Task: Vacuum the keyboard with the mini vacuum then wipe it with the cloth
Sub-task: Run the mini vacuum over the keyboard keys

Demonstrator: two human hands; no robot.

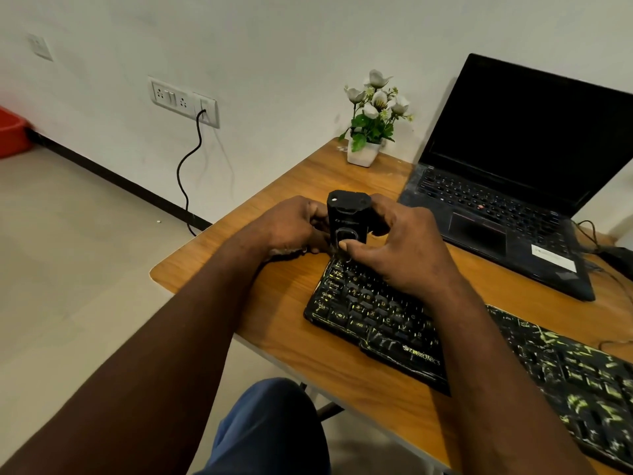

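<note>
- A red tub is seen on the floor at the far left, against the wall.
- A socket is set in the wall. A black cable is plugged into it and hangs down past the desk's far left edge.
- The left hand is held against the left side of the vacuum, with its fingers curled onto the body in a grip.
- The black vacuum is held upright between both hands, over the far left corner of the keyboard. Its lower end is hidden by the hands, so contact with the keys cannot be told.
- The right hand is wrapped round the vacuum's right side, fingers closed on it, and the thumb is laid on the oval button on the front.
- The keyboard, black with yellow-green marks, is laid slantwise across the desk. Its middle is crossed and partly covered by the right forearm.
- A white pot of white flowers is placed at the desk's far edge, by the wall.
- An open laptop with a dark screen is set at the right, just beyond the keyboard.
</note>
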